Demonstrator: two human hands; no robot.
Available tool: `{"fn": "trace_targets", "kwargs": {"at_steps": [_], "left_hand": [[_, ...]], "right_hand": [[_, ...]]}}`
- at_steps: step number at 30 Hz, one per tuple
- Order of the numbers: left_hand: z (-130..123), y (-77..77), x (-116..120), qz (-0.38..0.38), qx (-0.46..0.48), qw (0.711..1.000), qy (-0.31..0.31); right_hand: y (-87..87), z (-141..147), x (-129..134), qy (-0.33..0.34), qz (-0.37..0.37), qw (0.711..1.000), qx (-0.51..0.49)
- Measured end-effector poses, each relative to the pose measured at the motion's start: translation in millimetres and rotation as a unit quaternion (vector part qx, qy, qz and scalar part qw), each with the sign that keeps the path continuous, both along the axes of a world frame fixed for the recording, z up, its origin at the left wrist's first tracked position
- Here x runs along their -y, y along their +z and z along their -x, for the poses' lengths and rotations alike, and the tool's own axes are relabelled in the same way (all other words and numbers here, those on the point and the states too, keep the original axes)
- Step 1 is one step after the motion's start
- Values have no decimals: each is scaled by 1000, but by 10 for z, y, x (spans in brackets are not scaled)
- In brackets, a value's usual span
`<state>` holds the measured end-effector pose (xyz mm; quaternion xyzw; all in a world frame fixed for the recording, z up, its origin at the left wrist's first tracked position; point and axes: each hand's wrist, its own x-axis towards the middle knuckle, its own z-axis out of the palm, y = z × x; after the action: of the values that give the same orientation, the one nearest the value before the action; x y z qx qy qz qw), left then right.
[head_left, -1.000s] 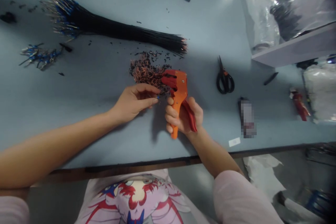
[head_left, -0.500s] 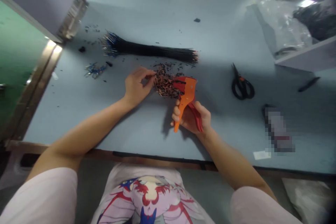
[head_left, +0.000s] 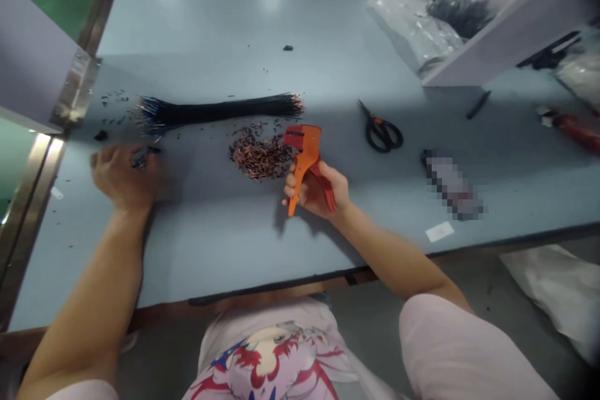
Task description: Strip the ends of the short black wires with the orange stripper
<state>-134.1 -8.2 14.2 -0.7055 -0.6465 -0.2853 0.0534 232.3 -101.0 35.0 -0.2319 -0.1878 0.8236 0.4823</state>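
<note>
My right hand [head_left: 323, 190] is closed around the handles of an orange and red wire stripper [head_left: 307, 150], whose red jaws point up and left. Just left of the jaws lies a heap of copper-coloured and black wire scraps [head_left: 259, 155]. Over at the left, my left hand [head_left: 124, 175] is at a small pile of blue and silver terminals [head_left: 140, 157], partly covering it. Motion smears its fingers, so their grip is unclear. Beyond both hands stretches a bundle of black wires [head_left: 220, 111], with blue and silver ends at left and bare copper ends at right.
Black-handled scissors [head_left: 383, 134] lie right of the stripper. Farther right are a pixelated phone-like object [head_left: 452, 184], a white paper slip [head_left: 439, 232] and a dark pen-like stick [head_left: 479, 104]. Clear plastic bags [head_left: 417, 28] rest beside a pale upright panel [head_left: 501, 19].
My left hand has moved left from the scrap heap to the terminals. The stripper stays in my right hand near the heap. The camera view has turned right.
</note>
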Motion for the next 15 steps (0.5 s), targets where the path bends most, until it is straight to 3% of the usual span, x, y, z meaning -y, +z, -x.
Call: {"fn": "trace_targets", "kwargs": {"at_steps": [4, 8, 9, 12, 14, 15], "left_hand": [[-206, -30, 77, 1, -33, 999, -38], [-811, 44, 470, 35, -32, 974, -222], [-990, 86, 593, 59, -33, 960, -272], [-1486, 222, 896, 118, -96, 883, -444], [-1723, 270, 984, 151, -132, 849, -488], [-1803, 272, 990, 167, -144, 846, -486]], "right_hand": [[10, -65, -66, -44, 19, 999, 4], [-36, -91, -119, -68, 36, 997, -13], [-50, -93, -129, -72, 44, 996, -17], [-81, -93, -146, -78, 65, 994, -25], [-94, -86, -149, -77, 66, 994, -31], [-100, -82, -148, -76, 63, 994, -36]]}}
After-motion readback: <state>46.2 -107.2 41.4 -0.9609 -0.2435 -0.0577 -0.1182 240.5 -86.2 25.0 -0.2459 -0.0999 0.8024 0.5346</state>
